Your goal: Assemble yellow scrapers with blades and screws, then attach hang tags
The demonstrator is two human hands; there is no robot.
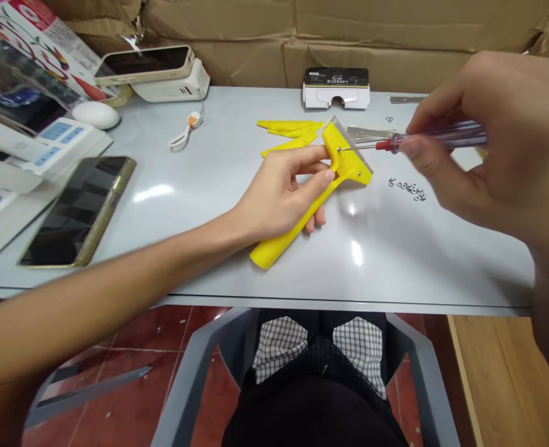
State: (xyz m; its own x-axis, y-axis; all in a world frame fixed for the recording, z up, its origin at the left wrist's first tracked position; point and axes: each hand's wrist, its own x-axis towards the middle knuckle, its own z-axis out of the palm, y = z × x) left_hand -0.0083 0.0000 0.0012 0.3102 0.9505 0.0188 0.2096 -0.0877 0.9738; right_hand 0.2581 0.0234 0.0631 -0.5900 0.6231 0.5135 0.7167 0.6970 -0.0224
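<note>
My left hand (286, 195) is closed around a yellow scraper (314, 202) just below its wide head, holding it tilted over the table. A metal blade (349, 143) runs along the head's far edge, and two screws sit in the head. In my right hand (479, 149) is a screwdriver (446, 135) with a clear handle and a red collar. Its tip meets the upper screw (339, 149). Several loose screws (409, 187) lie to the right of the scraper. Behind it are yellow plastic pieces (288, 130) and metal blades (370, 133), partly hidden by the screwdriver.
A black and white box (336, 88) stands at the back near cardboard (218, 37). On the left are a phone (76, 211), a white mouse (95, 115), a short white cable (186, 130) and another phone (146, 62) on a white device. The table's front edge (349, 307) is close to my lap.
</note>
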